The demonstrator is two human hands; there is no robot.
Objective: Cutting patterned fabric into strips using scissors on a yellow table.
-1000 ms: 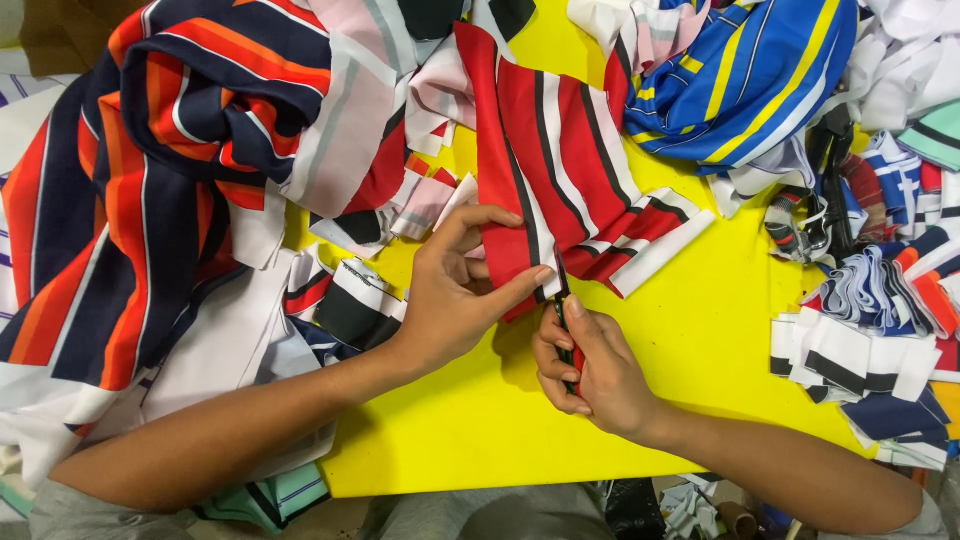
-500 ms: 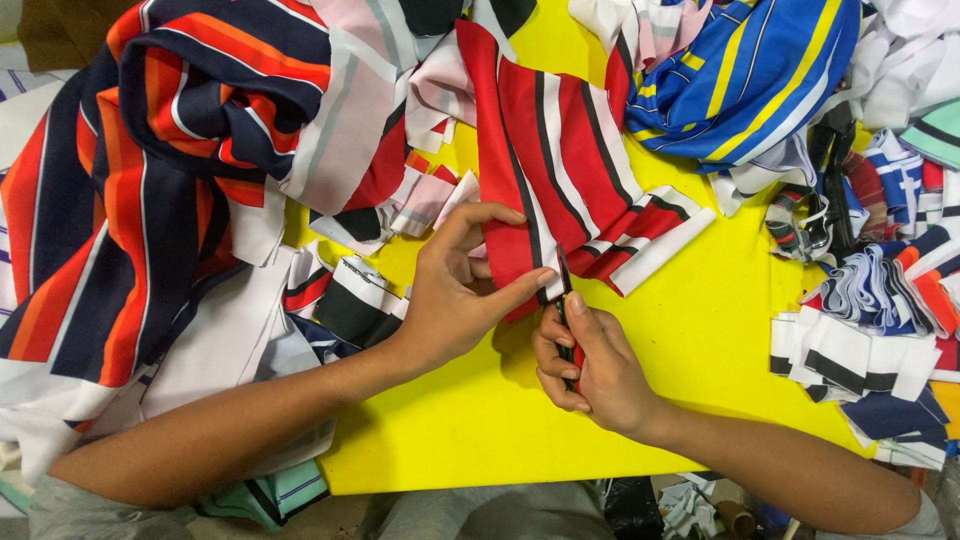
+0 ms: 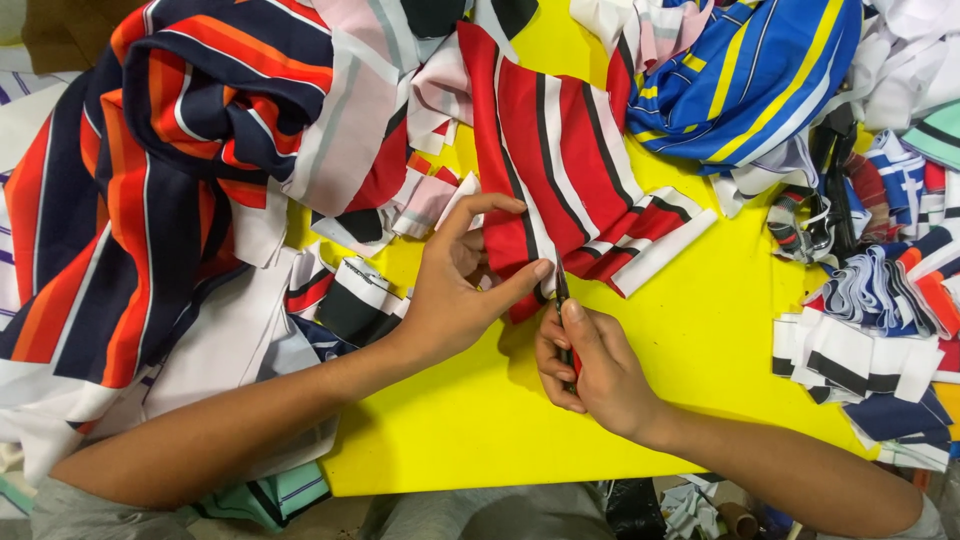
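A red fabric piece [image 3: 560,160] with black and white stripes lies on the yellow board [image 3: 700,340]. My left hand [image 3: 455,290] pinches its lower edge between thumb and fingers. My right hand [image 3: 590,365] grips a pair of scissors [image 3: 563,300], whose blades meet the cloth edge right beside my left thumb. Most of the scissors is hidden inside my fist.
A large navy, orange and white striped cloth [image 3: 150,190] covers the left side. A blue and yellow striped cloth [image 3: 750,80] lies at the top right. Stacks of cut striped strips [image 3: 870,350] sit along the right edge. More scraps [image 3: 350,300] lie under my left wrist.
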